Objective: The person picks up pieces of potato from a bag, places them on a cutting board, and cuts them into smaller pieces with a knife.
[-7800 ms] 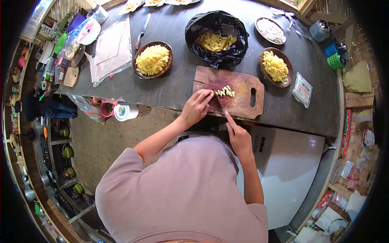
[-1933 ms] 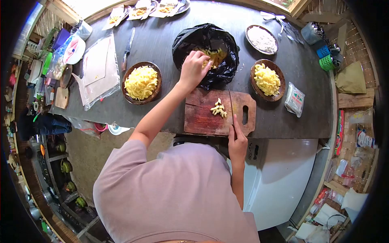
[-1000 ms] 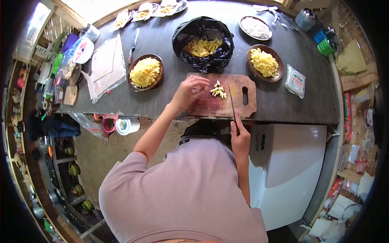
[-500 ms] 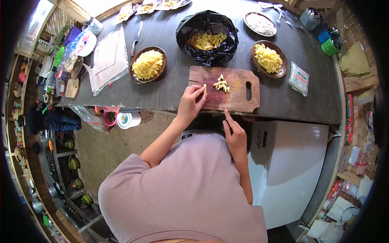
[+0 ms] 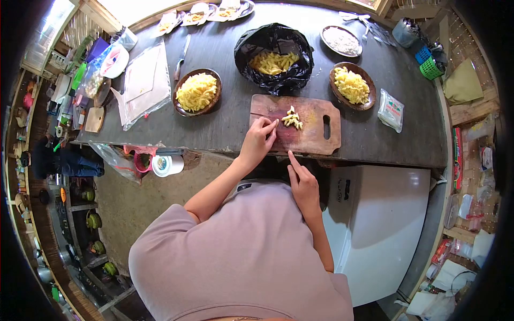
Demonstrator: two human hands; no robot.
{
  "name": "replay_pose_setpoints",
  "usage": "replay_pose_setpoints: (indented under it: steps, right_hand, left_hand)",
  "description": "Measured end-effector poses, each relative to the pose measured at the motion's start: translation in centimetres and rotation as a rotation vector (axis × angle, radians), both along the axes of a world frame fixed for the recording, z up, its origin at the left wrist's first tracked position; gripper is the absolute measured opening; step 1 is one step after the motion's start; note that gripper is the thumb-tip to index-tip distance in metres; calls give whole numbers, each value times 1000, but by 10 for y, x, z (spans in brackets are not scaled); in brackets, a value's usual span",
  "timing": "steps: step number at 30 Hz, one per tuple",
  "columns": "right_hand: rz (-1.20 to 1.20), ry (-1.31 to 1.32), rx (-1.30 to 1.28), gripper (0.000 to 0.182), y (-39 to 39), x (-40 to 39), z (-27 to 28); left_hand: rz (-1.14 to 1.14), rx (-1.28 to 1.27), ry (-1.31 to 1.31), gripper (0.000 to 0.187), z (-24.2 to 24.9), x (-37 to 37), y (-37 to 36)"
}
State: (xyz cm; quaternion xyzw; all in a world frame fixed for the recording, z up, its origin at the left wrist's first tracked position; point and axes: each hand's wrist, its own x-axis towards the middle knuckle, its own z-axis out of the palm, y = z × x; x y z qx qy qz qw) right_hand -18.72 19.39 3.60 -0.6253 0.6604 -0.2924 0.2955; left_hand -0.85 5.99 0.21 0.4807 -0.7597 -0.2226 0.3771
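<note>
A wooden cutting board with a handle slot lies at the table's near edge. On it sits a small pile of cut pale yellow food pieces. My left hand rests over the board's left side, thumb and fingers pinched on a small yellow food piece, mostly hidden by the fingertips. At the board's near edge, my right hand is closed with its index finger stretched forward. Its grip looks like that on a knife, almost wholly hidden beneath the hand.
Behind the board stands a black plastic bag of yellow pieces, between two brown bowls heaped with yellow food. A knife, a plate of white flour-like stuff and a white packet lie around. A white appliance stands below right.
My left hand has shifted slightly right and lower, its fingertips closer to the pile. My right hand has drawn slightly back and left. The whole view has tilted a little.
</note>
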Motion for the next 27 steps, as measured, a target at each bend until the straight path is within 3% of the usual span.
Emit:
replay_pose_setpoints:
  steps: [4,9,21,27]
  right_hand:
    - [11,-28,-33,48,0,3,-6]
    - [29,204,79,51,-2,7,10]
    - [36,179,30,48,-36,13,-9]
    - [31,150,86,50,5,-1,-2]
  left_hand:
    - [5,16,-23,27,-1,-1,-5]
    - [5,48,-2,26,-2,0,-5]
    - [34,25,-1,23,-4,-2,-2]
    - [64,29,45,23,0,-4,1]
